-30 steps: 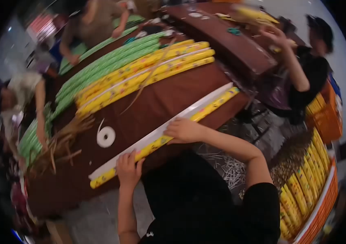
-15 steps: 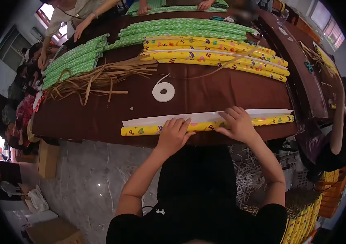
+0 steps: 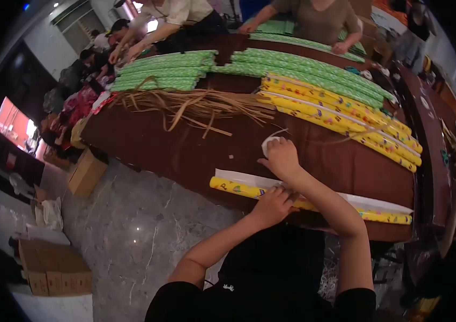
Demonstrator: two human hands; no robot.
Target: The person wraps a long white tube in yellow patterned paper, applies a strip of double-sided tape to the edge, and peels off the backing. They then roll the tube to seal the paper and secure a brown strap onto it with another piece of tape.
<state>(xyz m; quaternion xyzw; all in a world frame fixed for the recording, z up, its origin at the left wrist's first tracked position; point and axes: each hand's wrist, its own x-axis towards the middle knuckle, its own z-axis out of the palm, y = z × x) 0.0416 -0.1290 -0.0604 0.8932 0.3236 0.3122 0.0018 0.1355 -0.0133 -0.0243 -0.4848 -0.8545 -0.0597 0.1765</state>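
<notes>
A yellow printed roll of wrapping paper (image 3: 232, 187) lies along the near edge of the table, its loose white-backed flap standing up behind it. My left hand (image 3: 273, 206) is closed over the middle of this roll, fingers bent on top of it. Beyond it, my right hand (image 3: 283, 160) has its fingers curled on a roll of white tape (image 3: 266, 144), and covers most of it. A short tape end sticks up past the fingers. My right forearm crosses above the yellow roll and hides part of it.
Several yellow rolls (image 3: 340, 119) lie at the back right, with green rolls (image 3: 313, 75) behind them. Brown paper strips (image 3: 195, 105) are heaped to the left. A small white scrap (image 3: 231, 156) sits on the brown tablecloth (image 3: 158, 137). Two people work across the table.
My right hand has left the yellow roll and moved forward onto the tape roll. My left hand stays on the yellow roll. The camera view has turned left.
</notes>
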